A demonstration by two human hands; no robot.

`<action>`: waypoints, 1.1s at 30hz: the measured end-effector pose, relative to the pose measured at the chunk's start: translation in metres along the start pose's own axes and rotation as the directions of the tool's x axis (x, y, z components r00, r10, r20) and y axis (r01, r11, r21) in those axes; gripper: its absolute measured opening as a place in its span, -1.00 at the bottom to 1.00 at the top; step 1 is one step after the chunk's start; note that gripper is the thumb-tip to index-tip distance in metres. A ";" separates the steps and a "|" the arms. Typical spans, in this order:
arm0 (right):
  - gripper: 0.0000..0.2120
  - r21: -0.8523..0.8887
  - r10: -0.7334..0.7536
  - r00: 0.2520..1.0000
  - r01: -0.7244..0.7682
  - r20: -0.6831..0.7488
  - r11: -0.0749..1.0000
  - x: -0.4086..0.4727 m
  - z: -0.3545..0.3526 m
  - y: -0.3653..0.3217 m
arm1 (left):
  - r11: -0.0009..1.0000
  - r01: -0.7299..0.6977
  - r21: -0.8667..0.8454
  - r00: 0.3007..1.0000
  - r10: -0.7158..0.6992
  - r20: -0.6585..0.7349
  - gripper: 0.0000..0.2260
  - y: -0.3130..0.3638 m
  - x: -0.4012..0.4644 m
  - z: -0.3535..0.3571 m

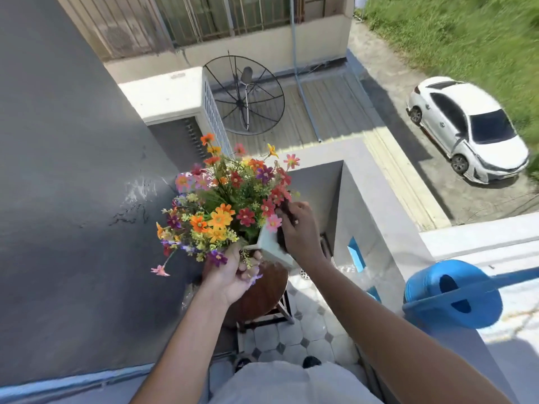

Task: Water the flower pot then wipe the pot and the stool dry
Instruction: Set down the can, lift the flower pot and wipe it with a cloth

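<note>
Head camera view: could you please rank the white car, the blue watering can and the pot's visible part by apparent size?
1. white car
2. blue watering can, nearly as large, but nearness inflates it
3. pot, mostly hidden

- flowers (221, 199): orange, red, pink, yellow and purple blooms among green leaves
- pot (271, 246): pale, whitish blue-green
- cloth (282, 228) against the pot: dark brown
- stool (262, 293): reddish-brown round seat, dark frame
- watering can (452, 293): bright blue
- floor (294, 336): white tiles with small grey diamonds between them
- wall (64, 199): dark grey, blue strip along its foot
- car (466, 129): white, dark windows
- grass (466, 39): green
</note>
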State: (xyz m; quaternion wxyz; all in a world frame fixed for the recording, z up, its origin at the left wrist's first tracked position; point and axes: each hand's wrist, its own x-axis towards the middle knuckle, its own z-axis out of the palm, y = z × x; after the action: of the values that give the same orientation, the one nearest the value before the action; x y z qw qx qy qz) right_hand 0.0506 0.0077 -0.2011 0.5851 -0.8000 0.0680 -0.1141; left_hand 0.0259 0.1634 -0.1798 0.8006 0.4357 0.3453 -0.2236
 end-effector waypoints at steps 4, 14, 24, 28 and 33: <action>-0.72 -0.018 -0.077 0.984 0.081 0.160 0.997 -0.045 -0.005 -0.010 | 1.000 0.006 -0.018 1.000 -0.006 0.022 -0.84 0.003 0.000 0.011; -0.72 -0.150 -0.132 0.986 0.146 0.103 0.978 -0.015 -0.020 -0.009 | 0.996 0.039 -0.078 0.996 -0.033 0.084 -0.70 -0.005 -0.024 0.030; -0.84 -0.259 -0.115 0.988 0.140 0.106 0.956 0.000 -0.023 -0.004 | 0.986 0.057 -0.159 0.993 -0.039 0.111 -0.82 0.003 -0.042 0.024; -0.84 -0.165 -0.052 0.984 0.080 0.168 0.983 -0.025 -0.012 -0.021 | 0.993 0.008 -0.114 0.999 -0.004 0.042 -0.74 0.001 -0.038 0.020; -0.79 -0.012 0.065 0.993 -0.064 0.100 0.998 -0.029 0.002 -0.044 | 0.999 -0.046 -0.005 0.993 0.045 -0.108 -0.86 -0.006 -0.032 0.015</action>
State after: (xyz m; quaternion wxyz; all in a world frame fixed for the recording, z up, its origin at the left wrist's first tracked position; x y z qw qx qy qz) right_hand 0.0215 0.0298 -0.1626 0.5878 -0.8046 0.0648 -0.0545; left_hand 0.0059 0.1492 -0.1537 0.7873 0.4521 0.3786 -0.1801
